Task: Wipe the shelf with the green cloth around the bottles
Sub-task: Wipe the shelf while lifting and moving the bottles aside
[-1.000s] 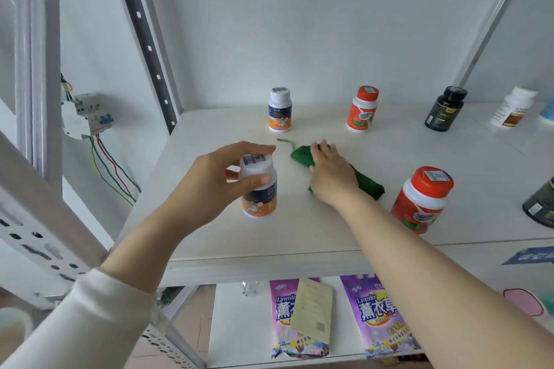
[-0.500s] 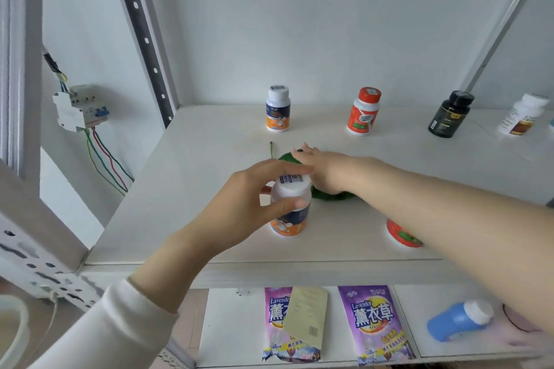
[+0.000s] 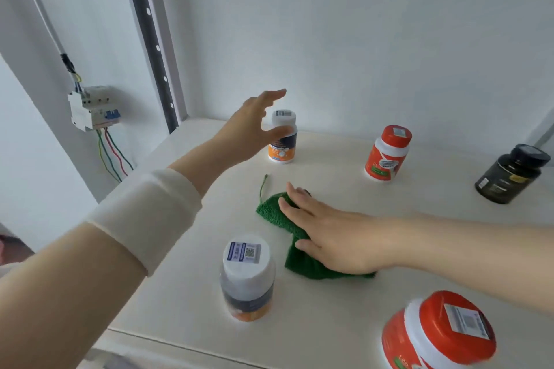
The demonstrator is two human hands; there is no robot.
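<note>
The green cloth (image 3: 295, 244) lies crumpled on the white shelf (image 3: 338, 189), and my right hand (image 3: 326, 234) presses flat on it with fingers spread. Near the front stands a white-capped bottle with a blue and orange label (image 3: 247, 278), free of any hand. My left hand (image 3: 250, 129) is open with spread fingers just left of a second white-capped bottle (image 3: 283, 138) at the back; its thumb lies across the bottle's front, fingers above the cap. A red-capped bottle (image 3: 388, 153) stands at the back, a larger one (image 3: 439, 335) at the front right.
A black bottle (image 3: 509, 174) stands at the far right of the shelf. A dark perforated upright (image 3: 150, 39) rises at the shelf's back left corner. A circuit breaker with coloured wires (image 3: 93, 111) hangs on the wall to the left. The shelf's front edge runs below the near bottles.
My left hand let go of the front white-capped bottle and moved back to the rear white-capped one. My right hand stayed on the green cloth. The camera came closer to the shelf.
</note>
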